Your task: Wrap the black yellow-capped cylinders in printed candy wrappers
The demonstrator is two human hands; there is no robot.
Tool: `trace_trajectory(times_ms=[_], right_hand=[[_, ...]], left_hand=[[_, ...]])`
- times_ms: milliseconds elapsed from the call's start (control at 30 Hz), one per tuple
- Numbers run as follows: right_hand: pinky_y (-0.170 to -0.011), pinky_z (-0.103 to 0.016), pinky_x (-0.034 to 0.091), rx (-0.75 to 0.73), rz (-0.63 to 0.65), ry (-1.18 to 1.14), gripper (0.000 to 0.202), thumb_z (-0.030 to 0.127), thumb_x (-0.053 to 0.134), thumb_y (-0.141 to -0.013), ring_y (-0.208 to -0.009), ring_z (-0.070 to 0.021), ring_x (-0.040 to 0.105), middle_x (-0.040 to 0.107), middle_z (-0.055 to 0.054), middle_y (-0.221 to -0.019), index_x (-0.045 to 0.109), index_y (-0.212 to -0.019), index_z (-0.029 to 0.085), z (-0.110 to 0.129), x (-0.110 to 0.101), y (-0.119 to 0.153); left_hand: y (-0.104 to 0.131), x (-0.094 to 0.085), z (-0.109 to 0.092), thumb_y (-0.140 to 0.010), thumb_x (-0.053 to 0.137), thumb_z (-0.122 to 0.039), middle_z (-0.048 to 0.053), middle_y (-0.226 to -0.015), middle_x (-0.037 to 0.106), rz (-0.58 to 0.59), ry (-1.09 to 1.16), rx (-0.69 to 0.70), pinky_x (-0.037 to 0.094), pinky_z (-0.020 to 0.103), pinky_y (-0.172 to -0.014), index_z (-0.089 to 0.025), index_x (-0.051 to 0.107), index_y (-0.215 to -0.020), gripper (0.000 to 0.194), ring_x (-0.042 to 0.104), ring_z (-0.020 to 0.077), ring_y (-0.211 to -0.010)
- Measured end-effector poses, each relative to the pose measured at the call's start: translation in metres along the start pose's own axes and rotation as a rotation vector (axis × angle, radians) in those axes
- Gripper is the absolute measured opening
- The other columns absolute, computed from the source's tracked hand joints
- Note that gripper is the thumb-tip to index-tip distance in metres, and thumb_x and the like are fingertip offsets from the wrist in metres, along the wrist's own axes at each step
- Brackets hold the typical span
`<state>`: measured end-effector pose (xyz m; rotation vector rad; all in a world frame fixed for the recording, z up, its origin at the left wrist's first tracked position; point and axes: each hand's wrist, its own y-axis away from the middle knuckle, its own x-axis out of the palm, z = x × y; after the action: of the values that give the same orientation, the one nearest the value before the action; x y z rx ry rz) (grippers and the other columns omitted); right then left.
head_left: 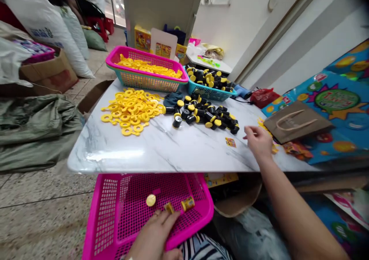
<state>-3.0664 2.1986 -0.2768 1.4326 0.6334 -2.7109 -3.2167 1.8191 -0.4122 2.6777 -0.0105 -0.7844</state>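
My left hand [154,233] reaches into the pink basket [99,214] below the table edge, its fingers stretched out. Just past its fingertips lies a small yellow-labelled cylinder [169,207]; whether they touch is unclear. Another labelled cylinder [188,203] and one showing its round yellow end [150,200] lie in the same basket. Over the table's right side, my right hand [258,140] is closed with fingers curled together; anything in them is hidden. A small colourful sticker [230,142] lies on the tabletop to its left.
Black cylinders with yellow caps [204,114] and yellow ring-shaped pieces [129,108] are piled on the marble-look table [173,152]. Behind stand a pink basket of yellow pieces [112,56] and a blue basket of black cylinders [213,93]. A brown paper bag [296,123] lies at right.
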Motion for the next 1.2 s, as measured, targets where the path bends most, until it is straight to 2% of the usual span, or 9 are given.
trace_trajectory(times_ms=[100,267,500,600,700,800,900,1033,1200], right_hand=[[-0.056,-0.028,0.044,0.133,0.145,0.051,0.047,0.054,0.059,-0.083,-0.057,-0.0162,0.061,0.071,-0.008,-0.078,0.067,-0.1,0.011,-0.021,0.017,-0.047],[-0.059,-0.028,0.042,0.183,0.202,0.072,0.04,0.053,0.071,-0.069,-0.062,-0.0177,0.057,0.065,-0.004,-0.065,0.065,-0.086,0.017,-0.041,0.03,-0.056],[-0.055,-0.025,0.042,0.074,0.206,-0.194,0.039,0.038,0.075,-0.067,-0.057,-0.0104,0.053,0.065,0.0,-0.078,0.056,-0.095,0.019,-0.065,0.018,-0.049],[-0.063,-0.023,0.043,-0.063,0.009,-0.313,0.036,0.034,0.074,-0.069,-0.067,-0.008,0.055,0.062,-0.001,-0.088,0.056,-0.094,0.016,-0.06,0.013,-0.025],[-0.065,-0.024,0.047,-0.247,-0.083,-0.506,0.047,0.034,0.074,-0.073,-0.077,-0.0114,0.06,0.063,-0.003,-0.103,0.052,-0.112,0.019,-0.039,0.005,0.037],[-0.07,-0.028,0.052,-0.55,0.279,-0.506,0.041,0.028,0.07,-0.079,-0.083,-0.0158,0.063,0.066,-0.004,-0.106,0.055,-0.117,0.023,-0.017,0.005,0.121],[-0.083,-0.034,0.052,-0.948,0.699,-0.245,0.025,0.018,0.056,-0.088,-0.098,-0.0212,0.061,0.068,-0.008,-0.108,0.061,-0.113,0.02,-0.001,0.027,0.182],[-0.081,-0.035,0.05,-0.885,0.926,0.152,0.026,0.01,0.048,-0.089,-0.098,-0.0245,0.062,0.068,-0.012,-0.106,0.06,-0.11,0.017,0.007,0.066,0.202],[-0.076,-0.034,0.049,-0.813,0.968,0.288,0.029,0.01,0.044,-0.09,-0.093,-0.0251,0.068,0.068,-0.013,-0.109,0.058,-0.115,0.018,0.004,0.076,0.197]], left_hand=[[-0.009,0.016,-0.014,-0.072,0.07,-0.027,0.01,-0.123,0.068,0.109,-0.102,0.119,0.041,0.047,-0.109,-0.03,0.064,-0.128,0.056,0.059,0.033,-0.116],[-0.007,0.042,-0.008,-0.076,0.067,-0.04,0.009,-0.107,0.072,0.194,-0.08,0.31,0.05,0.036,-0.092,-0.03,0.07,-0.12,0.045,0.065,0.0276,-0.097],[0.004,0.013,-0.045,-0.082,0.065,-0.047,0.011,-0.127,0.066,0.176,0.063,0.037,0.047,0.038,-0.1,-0.026,0.061,-0.134,0.056,0.062,0.0274,-0.113],[0.004,-0.004,-0.061,-0.086,0.063,-0.046,0.009,-0.119,0.07,0.054,0.117,-0.021,0.049,0.038,-0.097,-0.025,0.066,-0.127,0.046,0.065,0.0252,-0.107],[0.003,-0.02,-0.056,-0.089,0.06,-0.042,0.009,-0.111,0.073,-0.239,-0.004,-0.114,0.049,0.041,-0.096,-0.021,0.071,-0.113,0.033,0.067,0.0254,-0.102],[0.0,-0.032,-0.037,-0.092,0.057,-0.033,0.015,-0.113,0.069,-0.395,-0.333,-0.249,0.048,0.043,-0.097,-0.014,0.068,-0.114,0.032,0.064,0.0287,-0.104],[-0.009,-0.035,-0.017,-0.088,0.059,-0.021,0.017,-0.117,0.064,-0.275,-0.57,-0.354,0.048,0.041,-0.095,-0.015,0.06,-0.129,0.041,0.062,0.0293,-0.107],[-0.019,-0.023,0.0,-0.085,0.059,-0.017,0.012,-0.11,0.06,-0.103,-0.612,-0.403,0.051,0.035,-0.08,-0.021,0.062,-0.124,0.039,0.066,0.0256,-0.093],[-0.012,-0.014,0.001,-0.084,0.061,-0.018,0.012,-0.111,0.06,-0.185,-0.495,-0.383,0.05,0.035,-0.081,-0.016,0.065,-0.109,0.026,0.065,0.0232,-0.09]])
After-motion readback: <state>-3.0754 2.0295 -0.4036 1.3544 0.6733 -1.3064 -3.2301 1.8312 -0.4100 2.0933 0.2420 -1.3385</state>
